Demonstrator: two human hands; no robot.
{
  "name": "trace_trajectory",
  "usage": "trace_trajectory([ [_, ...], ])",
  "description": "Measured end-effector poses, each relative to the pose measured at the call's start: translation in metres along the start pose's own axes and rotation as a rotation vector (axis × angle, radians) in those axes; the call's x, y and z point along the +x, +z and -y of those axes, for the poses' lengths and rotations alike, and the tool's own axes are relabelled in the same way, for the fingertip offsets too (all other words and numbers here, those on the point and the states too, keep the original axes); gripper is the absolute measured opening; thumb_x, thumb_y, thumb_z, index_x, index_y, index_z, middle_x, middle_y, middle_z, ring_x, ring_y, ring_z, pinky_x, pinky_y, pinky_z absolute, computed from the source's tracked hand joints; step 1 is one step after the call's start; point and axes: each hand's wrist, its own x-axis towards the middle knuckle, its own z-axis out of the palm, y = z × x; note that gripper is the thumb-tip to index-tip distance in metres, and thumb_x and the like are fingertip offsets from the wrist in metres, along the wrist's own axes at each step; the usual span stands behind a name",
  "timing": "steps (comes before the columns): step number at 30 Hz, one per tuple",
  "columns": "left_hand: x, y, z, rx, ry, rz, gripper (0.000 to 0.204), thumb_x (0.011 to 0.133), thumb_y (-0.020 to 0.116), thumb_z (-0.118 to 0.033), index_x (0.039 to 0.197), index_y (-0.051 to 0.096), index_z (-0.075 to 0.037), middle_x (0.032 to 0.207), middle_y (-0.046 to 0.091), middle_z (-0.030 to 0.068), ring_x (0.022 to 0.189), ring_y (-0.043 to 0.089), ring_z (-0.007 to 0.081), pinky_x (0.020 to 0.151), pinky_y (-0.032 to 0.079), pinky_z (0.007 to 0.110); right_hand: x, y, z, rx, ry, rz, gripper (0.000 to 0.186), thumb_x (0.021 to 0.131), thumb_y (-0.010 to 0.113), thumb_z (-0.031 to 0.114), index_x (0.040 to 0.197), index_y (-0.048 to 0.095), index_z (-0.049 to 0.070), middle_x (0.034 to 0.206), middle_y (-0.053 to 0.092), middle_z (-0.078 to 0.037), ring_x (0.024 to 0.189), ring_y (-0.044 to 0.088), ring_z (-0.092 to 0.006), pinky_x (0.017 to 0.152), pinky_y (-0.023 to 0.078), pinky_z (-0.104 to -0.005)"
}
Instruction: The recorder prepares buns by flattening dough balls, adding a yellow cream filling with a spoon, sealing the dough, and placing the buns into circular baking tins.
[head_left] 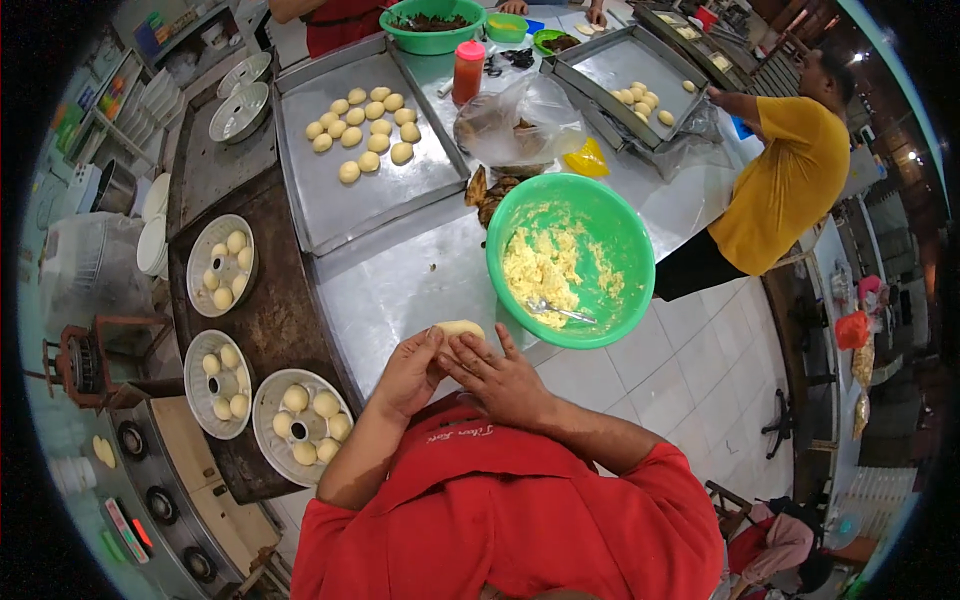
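Observation:
A pale, oblong piece of dough (461, 327) sits between my hands above the near edge of the metal table. My left hand (408, 372) is curled round its left end, with the thumb on top. The fingers of my right hand (497, 377) press against its near side, and they hide part of it. Just beyond my right hand stands a big green bowl (627, 215). It holds a crumbly yellow filling (540, 262), and a metal spoon (562, 312) lies in it.
A large tray (370, 200) with several dough balls lies ahead. Ring pans (262, 425) of dough balls stand left. Beyond the bowl are a plastic bag (520, 120) and a red squeeze bottle (468, 75). A person in yellow (790, 180) works beside another tray (585, 65).

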Motion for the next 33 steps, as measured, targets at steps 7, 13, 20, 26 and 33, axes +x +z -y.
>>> trace_trajectory([
  [7,-0.032,-0.023,0.003,-0.16,-0.05,-0.137,0.046,0.101,0.047,-0.033,0.128,0.051,0.004,0.125,0.059,0.0161,0.112,0.06,0.0288,0.098,0.049,0.044,0.0,-0.047,-0.039,0.895,-0.015,-0.282,0.066,0.076,0.075,0.016,0.137,0.05,0.01,0.144,0.046,-0.015,0.135,0.042,-0.0308,0.111,0.033,-0.0487],
  [13,-0.058,-0.063,0.016,-0.017,0.188,-0.346,0.031,0.096,0.059,-0.021,0.118,0.057,0.001,0.115,0.065,0.0163,0.107,0.064,0.0293,0.096,0.052,0.044,-0.042,-0.082,-0.134,0.016,0.726,-0.104,0.03,0.077,0.073,0.019,0.102,0.066,0.003,0.098,0.068,-0.016,0.096,0.062,-0.0341,0.083,0.051,-0.0422],
  [20,-0.062,-0.051,0.017,-0.046,0.195,-0.451,0.021,0.095,0.06,-0.012,0.111,0.062,0.002,0.109,0.067,0.0136,0.099,0.067,0.0237,0.088,0.056,0.037,-0.052,-0.034,-0.158,-0.009,0.914,0.415,0.028,0.079,0.068,0.032,0.093,0.07,0.007,0.085,0.07,-0.015,0.084,0.066,-0.035,0.074,0.053,-0.0452],
  [26,-0.057,-0.046,0.026,0.043,0.174,-0.389,0.029,0.095,0.058,-0.009,0.122,0.055,0.003,0.116,0.064,0.0155,0.106,0.064,0.0247,0.094,0.054,0.037,-0.044,-0.036,-0.143,0.1,0.834,0.332,0.02,0.082,0.065,0.027,0.088,0.07,0.008,0.083,0.069,-0.016,0.078,0.067,-0.0347,0.069,0.052,-0.0467],
  [33,-0.056,-0.043,0.033,0.173,0.174,-0.43,0.032,0.092,0.057,0.0,0.124,0.054,0.003,0.118,0.063,0.0144,0.108,0.063,0.024,0.096,0.051,0.037,-0.034,-0.03,-0.128,-0.086,0.667,-0.028,0.012,0.08,0.058,0.017,0.075,0.063,0.007,0.073,0.066,-0.015,0.067,0.064,-0.0353,0.058,0.05,-0.0479],
])
